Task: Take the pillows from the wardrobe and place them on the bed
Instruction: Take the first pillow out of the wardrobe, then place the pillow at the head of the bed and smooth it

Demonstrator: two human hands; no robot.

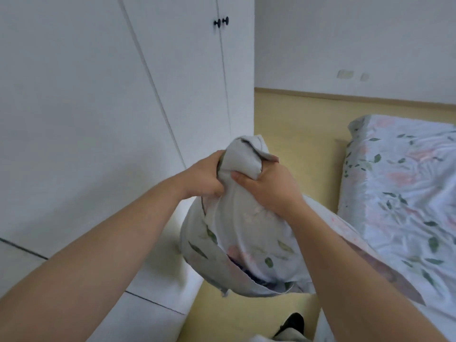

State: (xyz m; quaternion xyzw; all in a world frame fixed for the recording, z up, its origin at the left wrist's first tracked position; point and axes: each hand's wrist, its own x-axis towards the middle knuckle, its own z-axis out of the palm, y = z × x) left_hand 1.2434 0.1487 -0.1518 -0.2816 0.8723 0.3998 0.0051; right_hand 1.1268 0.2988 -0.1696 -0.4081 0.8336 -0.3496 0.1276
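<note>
- Pillow [246, 233]: floral, hanging mid-air, centre frame, over floor btwn wardrobe [98, 95] at 10 o'clock & bed [407, 193] at 3.
- My left hand [204, 176] & right hand [269, 186]: 2 fists clenched on its top end.

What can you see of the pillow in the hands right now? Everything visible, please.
The pillow is soft and wears a pale cotton-like case printed with green leaves and pink flowers, matching the bed sheet. It hangs in the air, bunched at its upper end, where the left hand and right hand squeeze it from either side. The case's open end gapes at the bottom, showing darker fabric inside. It hangs between the closed wardrobe and the bed.
</note>
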